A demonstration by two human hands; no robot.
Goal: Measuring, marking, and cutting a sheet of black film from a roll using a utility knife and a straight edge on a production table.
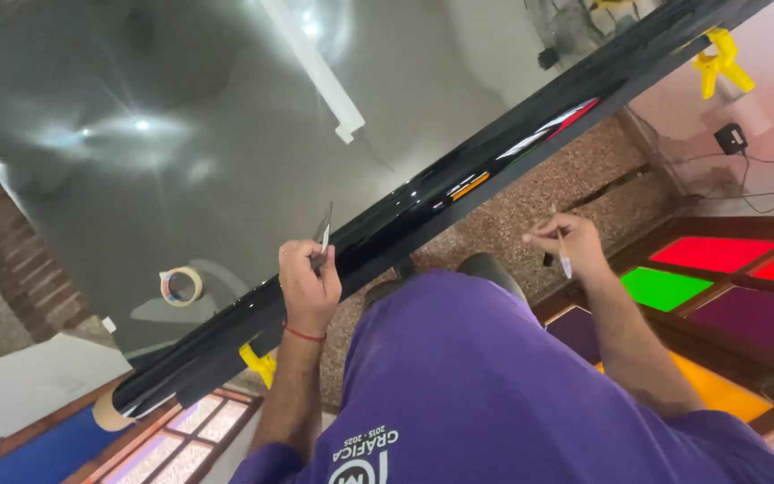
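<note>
The dark film [163, 179] is already spread flat on the bench [11, 394], its roll [423, 202] clipped down, while a small blade [322, 237] is squeezed in the left hand [308, 287] and a thin tool [563, 255] is pinched in the right hand [566, 240], so trimming looks left.

You're in a sign or window-film workshop: a glossy film roll [423, 202] clamped by yellow clamps [721, 59] on a broad worktable [136, 179], masking tape [181, 286] lying there.

A tape roll [181, 286] lies on the sheet [190, 134], behind the film roll [423, 202].
</note>
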